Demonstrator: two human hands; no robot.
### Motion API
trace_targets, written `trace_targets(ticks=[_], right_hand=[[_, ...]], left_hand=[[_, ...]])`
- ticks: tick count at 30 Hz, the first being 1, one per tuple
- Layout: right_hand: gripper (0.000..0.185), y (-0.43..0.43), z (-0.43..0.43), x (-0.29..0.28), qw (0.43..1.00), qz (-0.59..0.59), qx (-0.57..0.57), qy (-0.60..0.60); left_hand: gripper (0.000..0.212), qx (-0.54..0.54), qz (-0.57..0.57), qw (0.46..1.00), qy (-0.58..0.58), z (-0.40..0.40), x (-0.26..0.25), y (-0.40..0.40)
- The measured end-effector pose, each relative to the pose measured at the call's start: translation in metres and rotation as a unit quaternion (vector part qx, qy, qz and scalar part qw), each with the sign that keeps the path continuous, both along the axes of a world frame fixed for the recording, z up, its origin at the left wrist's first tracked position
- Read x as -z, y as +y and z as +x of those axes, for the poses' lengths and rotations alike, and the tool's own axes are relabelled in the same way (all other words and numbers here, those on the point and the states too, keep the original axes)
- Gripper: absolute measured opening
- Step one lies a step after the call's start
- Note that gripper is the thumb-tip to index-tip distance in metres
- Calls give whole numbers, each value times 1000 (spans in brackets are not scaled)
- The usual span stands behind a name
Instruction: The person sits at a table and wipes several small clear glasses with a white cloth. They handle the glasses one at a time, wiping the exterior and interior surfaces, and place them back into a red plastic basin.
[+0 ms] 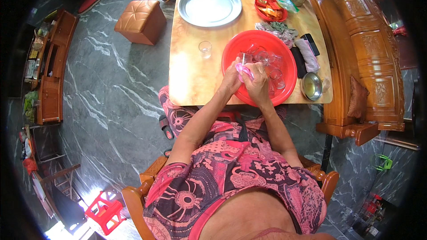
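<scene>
Both hands are over the near part of a red plastic basin (227, 50) that holds several clear glass cups (276, 74). My left hand (231, 77) grips a clear glass (245, 58) at the basin's left middle. My right hand (257, 80) is closed on a pink cloth (244, 71), pressed against my left hand and the glass's near end. The fingers partly hide the cloth and the glass. A single clear glass (205, 49) stands on the table to the left of the basin. Beyond it lies a round metal tray (210, 5).
The wooden table (190, 86) also bears a metal bowl (312, 86), a rolled towel (307, 55), a black phone-like object (310, 44), crumpled cloths (282, 33) and a red basket of packets (271, 8). A carved wooden bench (367, 56) stands at right, a brown stool (140, 21) at left.
</scene>
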State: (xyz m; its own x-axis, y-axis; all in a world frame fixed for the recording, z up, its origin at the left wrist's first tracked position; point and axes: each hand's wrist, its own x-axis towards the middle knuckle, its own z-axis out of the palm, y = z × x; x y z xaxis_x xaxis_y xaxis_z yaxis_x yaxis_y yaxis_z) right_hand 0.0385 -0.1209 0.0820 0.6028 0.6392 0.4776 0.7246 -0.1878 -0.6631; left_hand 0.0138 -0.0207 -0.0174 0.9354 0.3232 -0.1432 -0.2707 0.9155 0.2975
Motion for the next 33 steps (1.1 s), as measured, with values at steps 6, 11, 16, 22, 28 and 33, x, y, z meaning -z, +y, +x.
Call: trace_targets(ticks=[6, 11, 16, 22, 28, 33], right_hand=[[16, 11, 28, 6, 999, -19, 38, -14], [19, 20, 47, 7, 996, -37, 73, -38], [20, 22, 47, 11, 994, -36, 93, -49], [17, 18, 20, 7, 998, -19, 63, -23], [16, 0, 5, 15, 1000, -8, 25, -14], [16, -4, -4, 15, 1000, 2, 12, -19]], left_hand=[[30, 26, 75, 996, 48, -6, -21, -3], [33, 100, 76, 992, 21, -8, 0, 7], [34, 86, 45, 994, 45, -8, -9, 3], [37, 49, 3, 998, 33, -12, -36, 0], [39, 72, -24, 997, -28, -1, 5, 7], [37, 58, -18, 998, -32, -4, -14, 1]])
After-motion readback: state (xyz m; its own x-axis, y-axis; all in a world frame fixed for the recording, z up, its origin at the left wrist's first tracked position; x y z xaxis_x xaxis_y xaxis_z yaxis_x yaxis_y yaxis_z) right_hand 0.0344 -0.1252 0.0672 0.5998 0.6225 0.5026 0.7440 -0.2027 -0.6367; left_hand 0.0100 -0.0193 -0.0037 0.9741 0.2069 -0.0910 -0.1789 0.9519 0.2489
